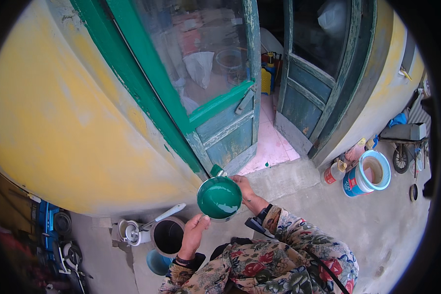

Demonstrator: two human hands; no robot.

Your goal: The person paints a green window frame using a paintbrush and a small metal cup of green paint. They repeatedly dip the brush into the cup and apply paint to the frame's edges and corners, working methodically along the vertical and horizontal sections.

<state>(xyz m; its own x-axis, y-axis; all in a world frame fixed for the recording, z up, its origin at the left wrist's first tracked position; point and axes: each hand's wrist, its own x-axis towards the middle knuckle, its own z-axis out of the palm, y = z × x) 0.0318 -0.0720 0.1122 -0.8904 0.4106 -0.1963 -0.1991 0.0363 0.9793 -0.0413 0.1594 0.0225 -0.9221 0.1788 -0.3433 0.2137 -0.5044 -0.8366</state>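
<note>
1. While a yellow wall [59,122] fills the left of the frame, grey concrete ground [299,230] spreads across the lower part.
2. The left door leaf [228,142], at upper centre, is glazed; green coats its upper frame, whereas its lower panel is worn blue-grey.
3. The right door leaf [308,88], upper right of centre, is weathered and blue-grey, with chipped edges.
4. Flowered sleeves [308,245] rise from the lower edge, ending in dark cuffs.
5. A white-and-blue bucket [356,183] stands at right, just beside a clear bottle with a red label [329,175].
6. The paint can [225,218] is at lower centre, held up between both hands, its round mouth facing the camera and green paint [211,195] inside.
7. A dark-mouthed pail [167,237] stands lower left of centre, near the left hand.
8. The left hand [193,236] grips the can's lower-left rim, thumb on top and the other fingers bent together beneath, partly hidden.
9. The right hand [245,188] holds the can's upper-right side, fingers curled close; their tips are hard to make out.
10. A green-smeared brush [216,170] is at the can's upper rim; whether the right fingers also pinch it, I cannot tell.
</note>
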